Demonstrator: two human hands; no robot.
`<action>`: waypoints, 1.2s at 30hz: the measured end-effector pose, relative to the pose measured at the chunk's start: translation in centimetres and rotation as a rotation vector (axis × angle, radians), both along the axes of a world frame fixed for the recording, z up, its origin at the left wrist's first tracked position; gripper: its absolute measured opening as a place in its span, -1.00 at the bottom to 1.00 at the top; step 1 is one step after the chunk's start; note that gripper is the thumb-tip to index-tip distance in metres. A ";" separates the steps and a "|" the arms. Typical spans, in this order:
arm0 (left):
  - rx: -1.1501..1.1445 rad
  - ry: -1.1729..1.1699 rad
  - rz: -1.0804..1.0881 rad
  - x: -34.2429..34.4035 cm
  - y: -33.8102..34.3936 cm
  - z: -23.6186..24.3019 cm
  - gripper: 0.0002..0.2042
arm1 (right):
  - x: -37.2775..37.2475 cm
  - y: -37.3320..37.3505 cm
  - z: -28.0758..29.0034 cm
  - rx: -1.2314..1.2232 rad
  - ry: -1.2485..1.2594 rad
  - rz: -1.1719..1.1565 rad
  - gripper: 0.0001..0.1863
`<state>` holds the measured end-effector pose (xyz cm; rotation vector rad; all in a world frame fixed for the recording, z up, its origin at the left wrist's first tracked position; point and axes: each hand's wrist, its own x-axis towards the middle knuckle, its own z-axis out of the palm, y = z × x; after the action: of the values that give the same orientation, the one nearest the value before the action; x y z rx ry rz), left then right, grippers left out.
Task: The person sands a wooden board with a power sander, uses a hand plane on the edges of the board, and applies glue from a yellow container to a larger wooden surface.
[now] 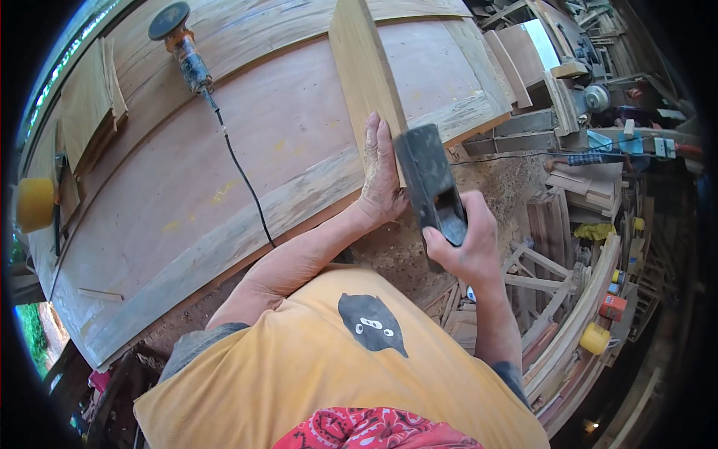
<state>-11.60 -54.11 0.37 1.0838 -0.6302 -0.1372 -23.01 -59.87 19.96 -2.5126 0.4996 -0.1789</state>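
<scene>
My right hand (475, 243) is closed round the rear of a dark, boxy hand plane (423, 161). The plane lies along the right edge of a long wooden board (364, 67), near the board's close end. Against the face of that board my left hand (381, 172) rests with its fingers stretched out flat, pale dust on them; its thumb is partly hidden. The board reaches away from me over a large panelled wooden door (292, 146) that lies flat. The underside of the plane is hidden.
A corded disc sander (187, 60) lies on the door's far left, its black cable (239, 168) crossing toward me. Thin wood sheets (90, 97) and a yellow roll (35, 204) are at the left edge. Stacked timber and a wooden frame (538, 269) crowd the right side.
</scene>
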 end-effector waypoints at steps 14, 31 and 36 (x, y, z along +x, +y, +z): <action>0.371 -0.438 0.249 0.7 0.8 -0.3 0.06 | 6.9 -1.7 -0.6 -0.081 -0.008 0.039 -0.53; 0.288 -0.310 0.258 0.4 0.9 0.3 -0.20 | 9.5 -3.3 -0.9 -0.161 0.034 0.132 -0.51; 0.851 -0.560 0.015 0.5 0.5 -0.5 -0.08 | 1.8 -0.8 0.5 -0.050 0.114 0.137 -0.52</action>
<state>-11.13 -53.57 -0.10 1.9815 -1.1127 -0.0866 -21.16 -60.71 20.45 -2.6056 0.3704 0.0037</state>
